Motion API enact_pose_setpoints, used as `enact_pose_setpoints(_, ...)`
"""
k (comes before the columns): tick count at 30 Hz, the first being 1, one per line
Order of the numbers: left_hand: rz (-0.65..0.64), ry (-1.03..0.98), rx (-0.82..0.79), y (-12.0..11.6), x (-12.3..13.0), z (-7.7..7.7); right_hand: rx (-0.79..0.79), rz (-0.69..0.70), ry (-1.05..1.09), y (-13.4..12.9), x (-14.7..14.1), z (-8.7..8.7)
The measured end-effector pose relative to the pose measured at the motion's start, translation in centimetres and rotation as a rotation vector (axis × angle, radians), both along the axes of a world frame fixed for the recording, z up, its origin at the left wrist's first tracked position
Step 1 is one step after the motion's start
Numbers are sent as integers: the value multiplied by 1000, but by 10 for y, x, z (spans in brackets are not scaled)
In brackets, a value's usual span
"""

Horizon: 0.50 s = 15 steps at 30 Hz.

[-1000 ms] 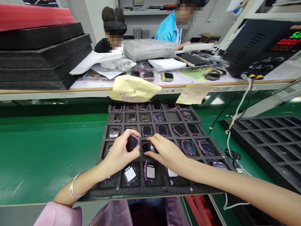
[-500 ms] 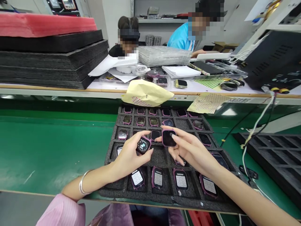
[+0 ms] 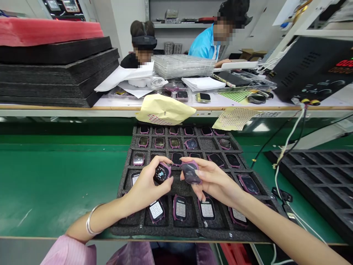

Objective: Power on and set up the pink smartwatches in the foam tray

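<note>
Between thumb and fingers my left hand (image 3: 150, 180) grips a purple-cased smartwatch (image 3: 161, 173) with a lit dial on its screen. Close to its right, my right hand (image 3: 211, 176) is closed on a second purple smartwatch (image 3: 191, 173), whose dark face is tilted and catches the light. Both hands hover over a black foam tray (image 3: 176, 186) divided into compartments. Many similar watch bodies lie in it, such as one showing a white grid screen (image 3: 180, 208) in the front row. My hands and forearms hide some compartments.
A second foam tray (image 3: 317, 176) lies at the right, with cables (image 3: 278, 165) beside it. Black foam sheets (image 3: 55, 79) are stacked at the left on a raised shelf. Yellow paper (image 3: 165, 109) hangs over the shelf edge. Two people are behind it.
The watch in my right hand has tilted, and its face now reflects light. Both hands appear slightly further left as the camera view shifts. The left hand keeps its watch.
</note>
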<state>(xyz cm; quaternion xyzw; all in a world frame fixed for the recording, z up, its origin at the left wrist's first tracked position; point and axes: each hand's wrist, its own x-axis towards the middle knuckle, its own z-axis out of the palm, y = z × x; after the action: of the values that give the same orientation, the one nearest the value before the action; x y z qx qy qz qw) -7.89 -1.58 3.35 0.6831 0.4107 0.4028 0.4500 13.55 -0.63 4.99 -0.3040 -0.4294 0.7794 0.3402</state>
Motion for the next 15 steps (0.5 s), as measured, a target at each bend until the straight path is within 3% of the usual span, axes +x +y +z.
enact_pose_setpoints(8,-24,13,-2,2,1,1,-17,-19,37,0,1,-2)
enact_pose_setpoints(15,-64,-25,50,8,1,2,-24,-174,-146,-4,6,-6)
